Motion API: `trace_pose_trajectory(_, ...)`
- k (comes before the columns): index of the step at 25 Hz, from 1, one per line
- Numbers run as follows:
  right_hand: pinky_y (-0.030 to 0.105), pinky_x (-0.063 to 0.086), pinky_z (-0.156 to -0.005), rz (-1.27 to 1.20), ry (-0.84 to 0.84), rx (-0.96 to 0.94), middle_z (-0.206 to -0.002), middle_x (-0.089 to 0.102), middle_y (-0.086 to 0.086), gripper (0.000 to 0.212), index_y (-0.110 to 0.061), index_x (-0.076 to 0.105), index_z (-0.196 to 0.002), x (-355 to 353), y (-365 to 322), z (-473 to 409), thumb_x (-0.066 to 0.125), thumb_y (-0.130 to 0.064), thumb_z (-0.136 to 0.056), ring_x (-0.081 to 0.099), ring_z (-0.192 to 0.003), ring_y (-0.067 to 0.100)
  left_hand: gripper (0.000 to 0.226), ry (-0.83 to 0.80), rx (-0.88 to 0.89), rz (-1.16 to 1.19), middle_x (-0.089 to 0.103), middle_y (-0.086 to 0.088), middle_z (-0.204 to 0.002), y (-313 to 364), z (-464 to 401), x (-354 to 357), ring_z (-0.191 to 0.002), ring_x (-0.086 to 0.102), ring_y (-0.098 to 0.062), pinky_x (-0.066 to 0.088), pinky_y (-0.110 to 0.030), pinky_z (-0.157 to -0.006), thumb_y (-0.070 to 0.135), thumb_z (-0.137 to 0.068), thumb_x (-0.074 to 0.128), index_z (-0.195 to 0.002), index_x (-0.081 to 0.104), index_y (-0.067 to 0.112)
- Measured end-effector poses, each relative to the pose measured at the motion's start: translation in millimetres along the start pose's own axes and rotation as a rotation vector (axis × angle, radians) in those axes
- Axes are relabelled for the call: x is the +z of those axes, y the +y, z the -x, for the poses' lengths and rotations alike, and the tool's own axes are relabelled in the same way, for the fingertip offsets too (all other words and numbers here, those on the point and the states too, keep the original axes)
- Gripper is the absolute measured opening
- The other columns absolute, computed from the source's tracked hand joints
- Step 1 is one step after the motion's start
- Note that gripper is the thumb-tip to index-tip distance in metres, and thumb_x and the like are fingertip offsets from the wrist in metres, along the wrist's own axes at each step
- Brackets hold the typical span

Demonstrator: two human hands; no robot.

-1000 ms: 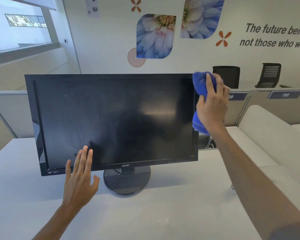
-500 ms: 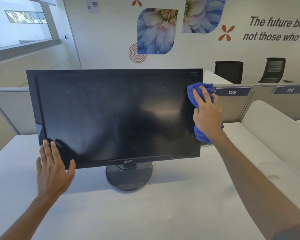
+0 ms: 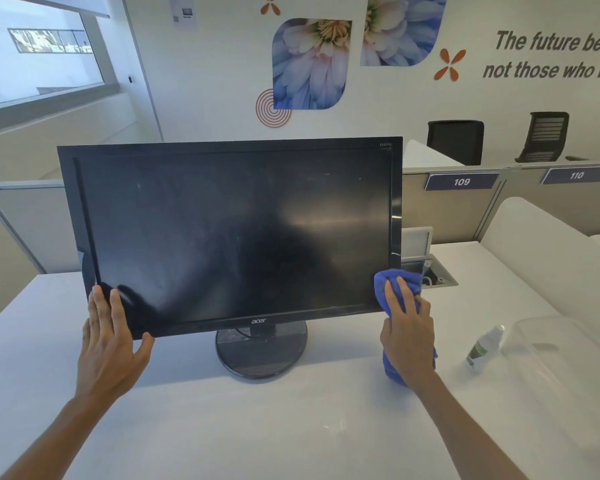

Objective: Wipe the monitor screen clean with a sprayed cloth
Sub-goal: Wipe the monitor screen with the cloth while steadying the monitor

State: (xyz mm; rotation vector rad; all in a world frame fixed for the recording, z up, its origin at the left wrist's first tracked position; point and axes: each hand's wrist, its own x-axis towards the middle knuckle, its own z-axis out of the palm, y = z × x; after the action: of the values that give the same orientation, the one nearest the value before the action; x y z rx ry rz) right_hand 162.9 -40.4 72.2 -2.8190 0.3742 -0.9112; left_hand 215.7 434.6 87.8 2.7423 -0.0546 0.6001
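Observation:
A black monitor (image 3: 229,233) with a dark, streaky screen stands on a round base (image 3: 261,355) on the white table. My left hand (image 3: 110,341) lies flat with straight fingers against the monitor's lower left corner, thumb under the bottom edge. My right hand (image 3: 407,336) presses a bunched blue cloth (image 3: 394,282) against the monitor's lower right corner; part of the cloth hangs out below my palm.
A small spray bottle (image 3: 484,348) lies on the white table (image 3: 257,427) to the right, beside a clear plastic container (image 3: 561,368). Behind the monitor is an open cable box (image 3: 437,275), a low partition with number plates, and two black chairs.
My right hand has wiped the cloth down the screen's right edge from the top corner to the bottom corner. My left hand moved left onto the lower left corner.

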Motion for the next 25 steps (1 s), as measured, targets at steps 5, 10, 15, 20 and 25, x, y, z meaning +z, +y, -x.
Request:
trace_pose_trajectory(5,0.039,0.052,-0.070,-0.131,-0.039,0.122,-0.139,0.052,0.016,0.072,-0.008,0.048,-0.140,2,-6,27,0.070,0.005,-0.073,0.056,-0.100,0.037,0.091,-0.016,0.036,0.004,-0.002,-0.012,-0.162,-5,0,-12,-0.148,0.007,-0.035,0.022,-0.056,-0.113,0.039,-0.083,0.051,-0.153,-0.001,0.011)
trace_pose_trajectory(10,0.035,0.043,-0.093,-0.423,0.324,0.193,-0.148,0.039,0.011,0.060,-0.014,0.041,-0.145,-59,-48,-65,0.050,0.000,-0.087,0.045,-0.122,0.032,0.093,-0.030,-0.005,-0.017,0.005,-0.024,-0.159,-13,-15,-30,-0.145,0.010,-0.044,0.023,-0.059,-0.111,0.039,-0.078,0.050,-0.153,0.002,0.011)
trace_pose_trajectory(15,0.035,0.036,-0.106,-0.432,0.473,0.230,-0.151,0.035,0.010,0.057,-0.015,0.040,-0.146,-109,-76,-185,0.043,-0.010,-0.089,0.040,-0.128,0.032,0.101,-0.054,-0.026,0.047,0.006,-0.020,-0.160,-12,-31,-39,-0.142,0.023,-0.045,0.045,-0.060,-0.094,0.021,-0.083,0.067,-0.153,-0.006,0.016)
trace_pose_trajectory(20,0.045,0.030,-0.110,-0.211,0.227,0.144,-0.158,0.027,0.009,0.056,-0.016,0.031,-0.150,-94,-105,-214,0.041,-0.017,-0.095,0.032,-0.131,0.038,0.100,-0.026,-0.020,0.103,0.000,-0.015,-0.161,-5,-30,-38,-0.132,0.039,-0.050,0.051,-0.041,-0.061,0.018,-0.084,0.065,-0.153,-0.008,0.019)
trace_pose_trajectory(25,0.051,0.038,-0.105,-0.174,0.199,0.083,-0.159,0.025,0.008,0.057,-0.017,0.030,-0.151,-81,-157,-208,0.042,-0.019,-0.095,0.030,-0.133,0.040,0.100,0.018,0.010,0.157,-0.001,-0.006,-0.163,-15,-28,-37,-0.135,0.039,-0.042,0.041,-0.027,-0.058,0.017,-0.085,0.064,-0.153,-0.009,0.021)
